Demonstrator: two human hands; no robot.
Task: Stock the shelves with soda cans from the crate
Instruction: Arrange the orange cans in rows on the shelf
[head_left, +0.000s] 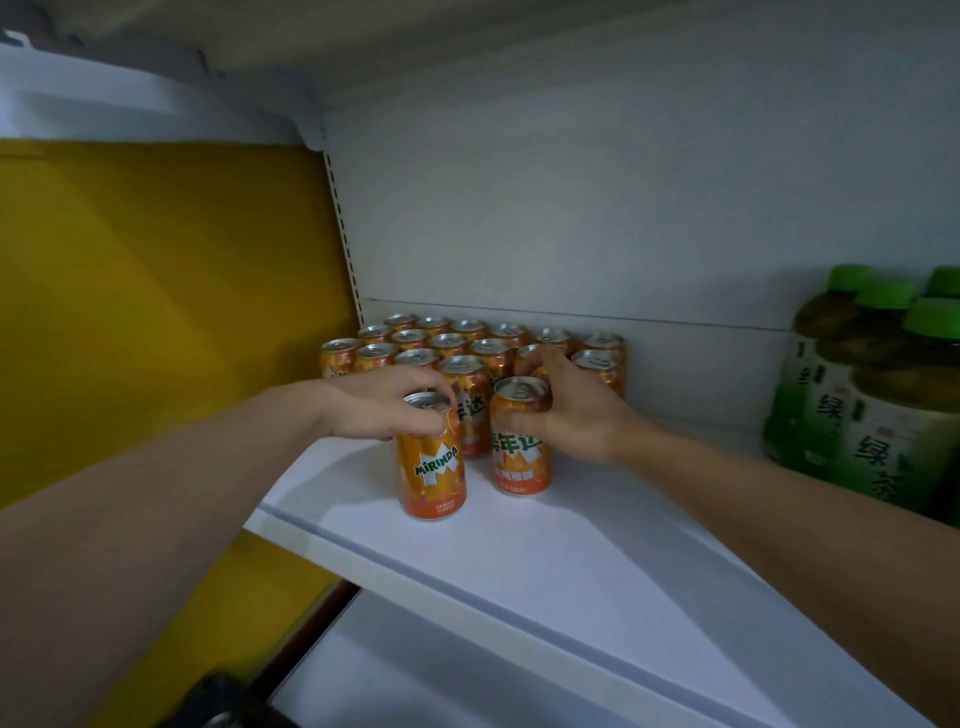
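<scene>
Two orange Mirinda cans stand upright on the white shelf (545, 561), in front of a block of several more orange cans (467, 345) at the back left. My left hand (384, 402) grips the top of the left can (431, 467) from above. My right hand (566, 410) is wrapped round the upper side of the right can (521, 457), thumb across its front. Both cans rest on the shelf surface. The crate is out of view.
Green-capped tea bottles (872, 395) crowd the shelf's right side. A yellow panel (156, 312) borders the left of the shelf unit. Another white shelf (467, 670) lies below, and the shelf above hangs close overhead.
</scene>
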